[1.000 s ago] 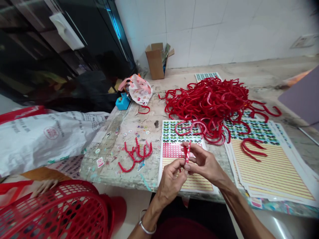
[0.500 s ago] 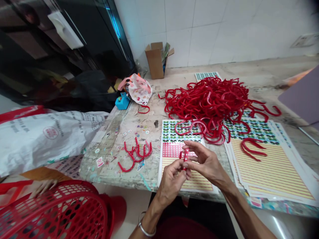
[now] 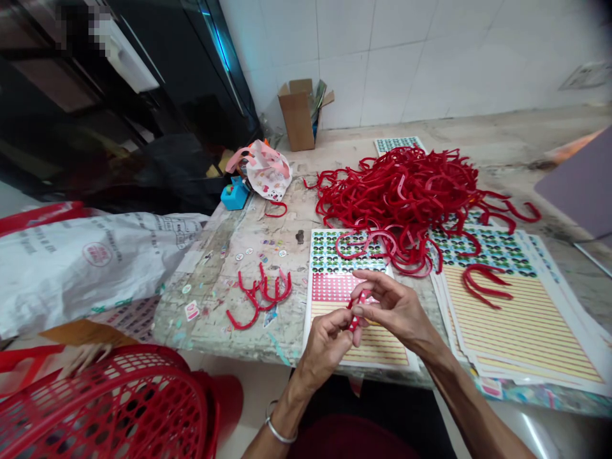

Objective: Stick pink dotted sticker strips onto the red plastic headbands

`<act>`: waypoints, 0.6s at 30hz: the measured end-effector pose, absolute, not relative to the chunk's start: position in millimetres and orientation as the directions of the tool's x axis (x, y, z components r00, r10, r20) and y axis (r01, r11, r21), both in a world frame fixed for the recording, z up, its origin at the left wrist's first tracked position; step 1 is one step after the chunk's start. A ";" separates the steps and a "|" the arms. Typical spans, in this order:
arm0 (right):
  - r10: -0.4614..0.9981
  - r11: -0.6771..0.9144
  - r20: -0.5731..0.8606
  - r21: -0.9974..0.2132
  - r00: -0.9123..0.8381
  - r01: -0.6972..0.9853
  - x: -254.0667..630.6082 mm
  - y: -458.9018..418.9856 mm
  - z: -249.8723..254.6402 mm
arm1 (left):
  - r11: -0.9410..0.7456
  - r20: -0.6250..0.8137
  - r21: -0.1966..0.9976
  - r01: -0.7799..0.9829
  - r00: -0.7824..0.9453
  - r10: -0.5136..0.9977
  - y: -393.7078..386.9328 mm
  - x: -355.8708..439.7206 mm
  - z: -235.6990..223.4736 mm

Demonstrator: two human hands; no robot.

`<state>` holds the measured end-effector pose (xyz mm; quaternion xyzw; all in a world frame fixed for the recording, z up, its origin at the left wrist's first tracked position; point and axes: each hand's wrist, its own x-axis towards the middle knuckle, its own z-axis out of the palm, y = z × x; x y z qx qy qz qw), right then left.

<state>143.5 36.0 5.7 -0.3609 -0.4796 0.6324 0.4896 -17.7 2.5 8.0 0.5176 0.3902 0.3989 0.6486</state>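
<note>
Dotted red piece [image 3: 354,324] — held above the sticker sheet [image 3: 329,287] — now leans up to the right; a second ago it stood nearly upright, with more of its face showing. Left hand [image 3: 325,347] pinches the lower end; right hand [image 3: 399,312] grips higher, thumb on the dots. Reads as pressing along the surface — fingers hide the contact, so uncertain. Pile of red hoops [image 3: 401,188] unchanged.

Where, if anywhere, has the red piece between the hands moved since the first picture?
Yes. The visible top of the red piece has shifted toward the near edge of the printed sheet; it leans more rightward.
</note>
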 end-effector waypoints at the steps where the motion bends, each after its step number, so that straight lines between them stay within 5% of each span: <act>1: 0.969 -0.048 0.019 -0.964 -0.248 -0.262 144.0 36.9 6.2 | 0.140 -0.088 0.984 -0.111 0.380 0.921 2.5 -18.1 8.3; 12: 0.972 -0.059 -0.037 -0.994 -0.230 -0.092 143.4 38.4 -7.5 | 0.146 -0.143 0.989 0.015 0.301 0.943 -0.9 -15.8 -4.2; 18: 0.967 0.251 0.236 -0.837 -0.094 0.487 145.1 95.0 -40.0 | -0.121 0.109 0.861 0.494 0.052 0.993 30.7 -63.8 -26.6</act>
